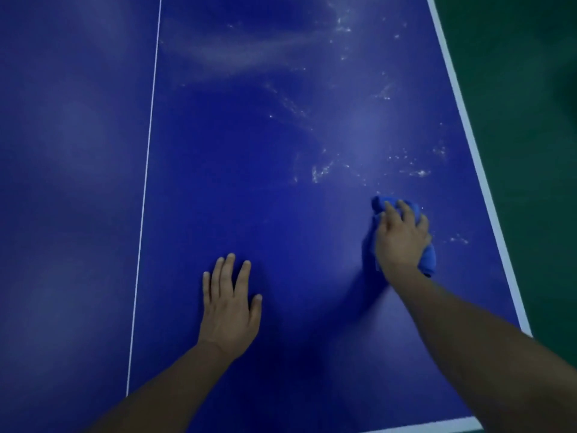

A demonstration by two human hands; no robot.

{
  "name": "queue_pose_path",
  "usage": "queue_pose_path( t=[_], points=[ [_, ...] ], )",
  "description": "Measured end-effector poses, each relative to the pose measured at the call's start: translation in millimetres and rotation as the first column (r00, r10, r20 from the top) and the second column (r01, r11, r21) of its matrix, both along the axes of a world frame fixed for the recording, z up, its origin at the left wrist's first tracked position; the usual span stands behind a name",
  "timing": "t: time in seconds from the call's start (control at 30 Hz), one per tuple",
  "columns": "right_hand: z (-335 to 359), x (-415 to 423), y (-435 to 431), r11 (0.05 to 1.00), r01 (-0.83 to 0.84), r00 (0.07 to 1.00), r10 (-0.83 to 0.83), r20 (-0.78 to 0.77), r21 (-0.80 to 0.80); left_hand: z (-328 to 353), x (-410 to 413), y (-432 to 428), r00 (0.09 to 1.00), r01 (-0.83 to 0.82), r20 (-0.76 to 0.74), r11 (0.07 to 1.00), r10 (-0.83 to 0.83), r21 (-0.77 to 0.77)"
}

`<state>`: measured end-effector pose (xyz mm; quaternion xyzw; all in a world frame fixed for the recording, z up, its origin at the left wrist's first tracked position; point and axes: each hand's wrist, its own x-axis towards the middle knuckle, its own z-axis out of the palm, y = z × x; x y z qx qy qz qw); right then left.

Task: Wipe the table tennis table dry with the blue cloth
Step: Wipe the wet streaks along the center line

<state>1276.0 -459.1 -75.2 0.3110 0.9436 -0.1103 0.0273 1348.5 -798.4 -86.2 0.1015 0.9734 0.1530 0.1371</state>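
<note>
The dark blue table tennis table [249, 182] fills the view. My right hand [401, 239] grips a bunched blue cloth [426, 260] and presses it on the table near the right edge; most of the cloth is hidden under the hand. My left hand [229, 304] lies flat on the table with straight fingers, holding nothing. Water droplets [321, 171] glisten on the surface just beyond the cloth, and a few droplets [459, 239] lie to its right.
A thin white centre line [146, 182] runs up the table at left. The white right sideline [468, 132] marks the table's edge, with green floor [530, 120] beyond it. Smeared wet streaks [243, 51] show farther up the table.
</note>
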Motion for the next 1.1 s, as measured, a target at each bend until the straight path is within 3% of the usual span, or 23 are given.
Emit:
queue_pose_path(
  t=[0.07,0.13,0.2,0.3,0.4,0.5,0.6,0.7,0.8,0.87,0.93,1.0,1.1],
  points=[
    [8.7,0.0,-11.4,1.000,-0.007,0.997,0.007,-0.081,-0.004,-0.4,7.5,3.8,1.000,-0.002,0.009,1.000,0.002,-0.010],
    [8.8,19.3,-57.8,0.976,-0.217,0.960,0.219,-0.174,0.027,-2.0,18.3,8.4,1.000,-0.006,0.023,1.000,0.007,-0.027],
    [1.1,62.7,-120.4,0.882,-0.470,0.875,0.469,-0.123,0.022,-3.9,29.6,14.0,0.999,-0.007,0.033,0.999,0.009,-0.042],
    [-5.1,108.7,-131.1,0.786,-0.616,0.786,0.611,-0.094,-0.042,-2.7,44.7,38.4,0.999,0.053,0.008,0.997,-0.052,-0.049],
    [-17.4,89.2,-44.3,0.841,-0.540,0.836,0.541,-0.091,0.034,0.2,59.0,64.4,0.995,0.103,0.013,0.993,-0.102,-0.057],
    [-12.7,57.6,75.4,0.959,-0.253,0.965,0.260,-0.044,0.127,1.5,70.4,96.2,0.997,0.063,0.041,0.997,-0.061,-0.052],
    [3.9,31.3,158.4,0.997,-0.069,0.997,0.071,-0.040,0.028,3.6,82.3,133.6,0.997,0.039,0.064,0.997,-0.035,-0.060],
    [11.8,39.6,134.4,0.946,-0.307,0.939,0.318,-0.128,0.098,6.0,97.9,171.1,0.994,-0.037,0.096,0.997,0.043,-0.065],
    [2.9,102.9,61.2,0.760,-0.650,0.756,0.648,-0.094,0.019,8.6,111.1,215.3,0.987,-0.123,0.097,0.991,0.128,-0.052],
    [0.4,145.1,47.5,0.669,-0.739,0.674,0.734,-0.085,-0.078,9.6,116.8,236.8,0.982,-0.156,0.102,0.987,0.160,-0.044],
    [-8.8,142.6,88.8,0.610,-0.789,0.614,0.779,-0.127,-0.072,10.5,117.6,259.3,0.981,-0.160,0.100,0.986,0.164,-0.047],
    [-14.5,107.7,150.1,0.630,-0.776,0.624,0.773,-0.119,0.021,12.0,115.8,276.7,0.986,-0.120,0.107,0.991,0.126,-0.060],
    [-16.3,25.1,256.6,0.838,-0.529,0.834,0.543,-0.097,0.134,11.4,110.9,295.8,0.993,-0.056,0.098,0.995,0.064,-0.081]
  ],
)
